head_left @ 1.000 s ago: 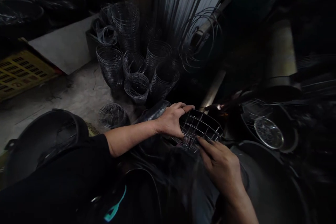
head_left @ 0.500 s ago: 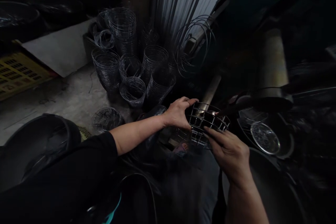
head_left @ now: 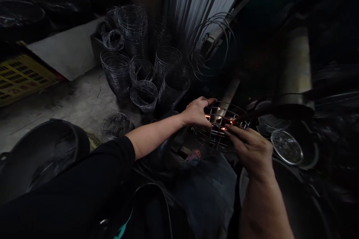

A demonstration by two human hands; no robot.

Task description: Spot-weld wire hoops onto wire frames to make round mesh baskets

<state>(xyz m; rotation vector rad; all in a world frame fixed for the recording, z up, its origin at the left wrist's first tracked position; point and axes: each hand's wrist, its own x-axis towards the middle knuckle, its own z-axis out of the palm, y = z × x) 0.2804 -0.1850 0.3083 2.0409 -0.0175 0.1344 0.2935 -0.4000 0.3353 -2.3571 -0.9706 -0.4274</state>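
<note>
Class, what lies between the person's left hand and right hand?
The head view shows a round grey metal wire frame between the left hand and right hand, with orange glowing spots.

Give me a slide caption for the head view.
Left hand and right hand hold a wire basket amid small orange glows.

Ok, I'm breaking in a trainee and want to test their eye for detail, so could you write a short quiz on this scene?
1. True or false: the left hand and the right hand both touch the wire frame.

2. Where in the picture is the yellow crate?
A. Upper right
B. Left edge
C. Bottom right

3. Fill the gap: the bright spots at the wire frame are ____ in colour.

Key: 1. True. 2. B. 3. Orange.
</note>
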